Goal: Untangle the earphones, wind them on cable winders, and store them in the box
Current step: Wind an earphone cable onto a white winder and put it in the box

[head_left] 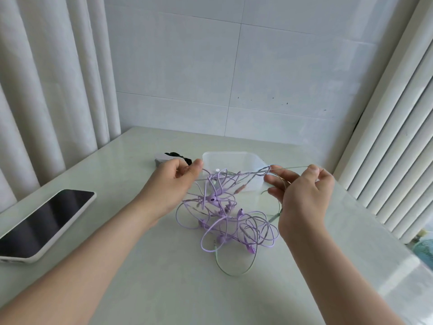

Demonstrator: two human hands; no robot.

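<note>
Pinching cords, left hand [173, 181] and right hand [302, 195] stretch the tangled earphones [225, 216] above the bench [164, 277], seemingly to loosen knots

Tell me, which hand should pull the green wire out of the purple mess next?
Probably the right. The right hand pinches the green wire, stretched out of the purple tangle. The left hand pinches a purple strand, so it can hold the tangle back.
</note>
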